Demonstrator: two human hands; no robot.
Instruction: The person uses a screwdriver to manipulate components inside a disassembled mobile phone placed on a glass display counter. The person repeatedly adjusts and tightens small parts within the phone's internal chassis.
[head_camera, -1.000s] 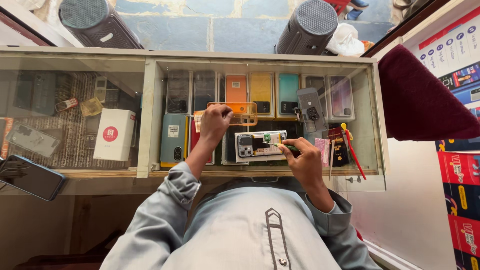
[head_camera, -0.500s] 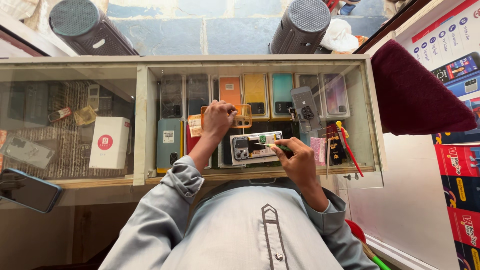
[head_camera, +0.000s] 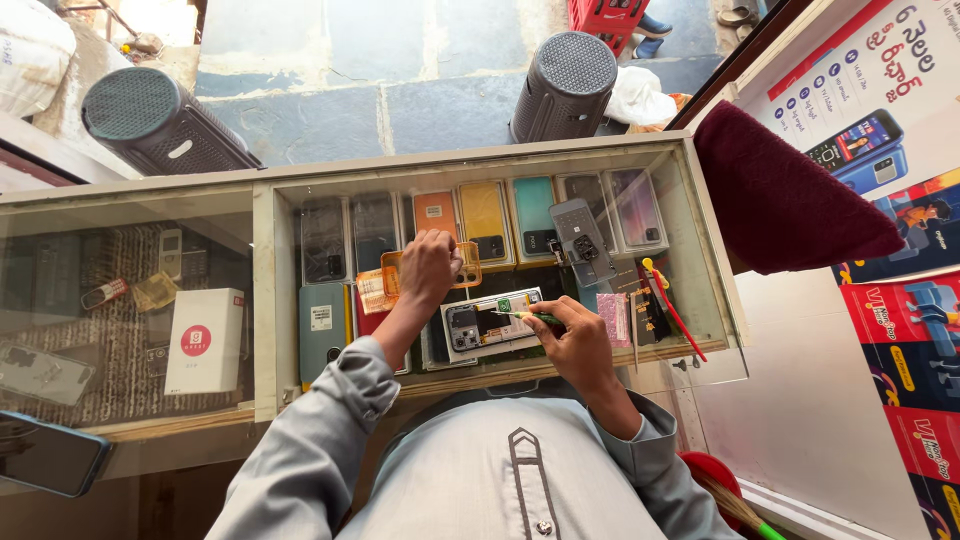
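We see an opened phone lying flat on the glass counter, back cover off and its insides facing up, close to the near edge and a little right of the counter's middle frame post.

Right hand: fingers closed around a thin green-handled tool, held like a pen. The tip rests over the right part of the opened phone. The heel of the hand sits at the near edge of the counter.

Left hand: curled, palm down, just beyond the phone's far left corner. It lies on a small orange tray; we cannot tell whether the fingers grip anything.

Right of the phone: a pink card, then a tool with a yellow cap and red shaft, lying slanted toward the right near corner. Beyond the phone, a grey phone back lies tilted on the glass.

Under the glass, a row of phones in cases stands along the far side: dark ones at left, then an orange case, a yellow case and a teal case.

In the left compartment, a white box with a red dot. At the far left near corner, a dark phone lies over the edge.

Both sleeves are grey. A dark red cushion sits off the counter's right end.
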